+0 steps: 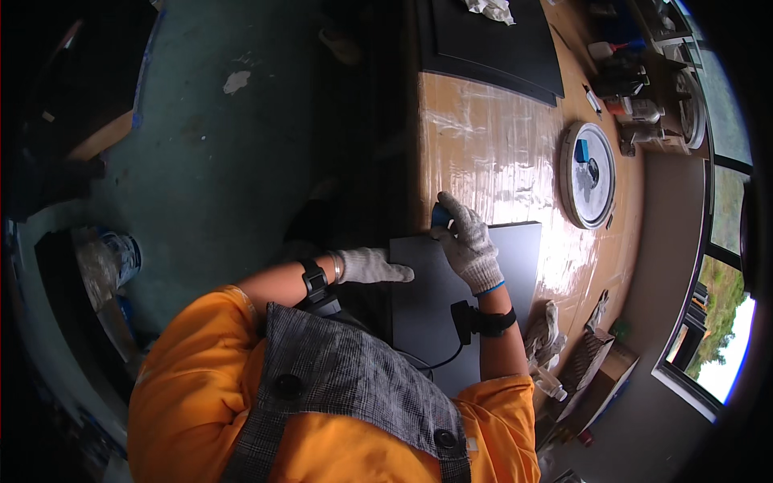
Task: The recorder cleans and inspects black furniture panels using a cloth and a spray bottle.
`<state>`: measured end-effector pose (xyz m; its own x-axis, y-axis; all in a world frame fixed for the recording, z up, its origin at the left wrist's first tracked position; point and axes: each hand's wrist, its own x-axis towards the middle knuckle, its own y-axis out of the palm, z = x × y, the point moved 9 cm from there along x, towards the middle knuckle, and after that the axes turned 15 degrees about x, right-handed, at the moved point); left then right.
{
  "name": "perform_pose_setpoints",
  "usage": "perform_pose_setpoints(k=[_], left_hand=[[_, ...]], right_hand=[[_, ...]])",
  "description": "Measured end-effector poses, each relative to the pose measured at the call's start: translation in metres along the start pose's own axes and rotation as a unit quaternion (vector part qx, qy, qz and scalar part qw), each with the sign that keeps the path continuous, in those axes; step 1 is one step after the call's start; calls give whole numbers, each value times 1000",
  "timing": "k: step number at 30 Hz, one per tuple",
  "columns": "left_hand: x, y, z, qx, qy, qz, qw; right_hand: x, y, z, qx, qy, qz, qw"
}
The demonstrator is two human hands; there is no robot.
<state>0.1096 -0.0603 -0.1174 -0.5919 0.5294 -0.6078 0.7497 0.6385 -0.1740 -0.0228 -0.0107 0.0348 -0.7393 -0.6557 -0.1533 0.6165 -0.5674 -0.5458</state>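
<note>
A dark grey flat panel (515, 258) lies on a wooden worktable (475, 137) covered in shiny plastic film. My left hand (372, 266), in a white knit glove, lies flat with fingers together on the panel's near-left edge. At the panel's top-left corner my gloved right hand (467, 240) grips a small blue block (440, 214) and presses it against the surface. Both wrists carry black bands, and a cable runs from the right one.
A round white tray (602, 201) with a blue item stands farther along the table. A larger black panel (491, 44) with a crumpled rag lies at the far end. Bottles and cans crowd the right shelf. Rags and a box sit lower right. A paint bucket (113, 262) stands on the floor.
</note>
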Motion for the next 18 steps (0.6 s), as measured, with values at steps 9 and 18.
perform_pose_setpoints(k=[9, 18], left_hand=[[-13, -9, -10, -6, -13, 22, 1000], [-17, -20, -27, -12, 23, 3, 1000]], right_hand=[[-6, -23, -13, -59, 14, 3, 998], [0, 29, 18, 9, 6, 58, 998]])
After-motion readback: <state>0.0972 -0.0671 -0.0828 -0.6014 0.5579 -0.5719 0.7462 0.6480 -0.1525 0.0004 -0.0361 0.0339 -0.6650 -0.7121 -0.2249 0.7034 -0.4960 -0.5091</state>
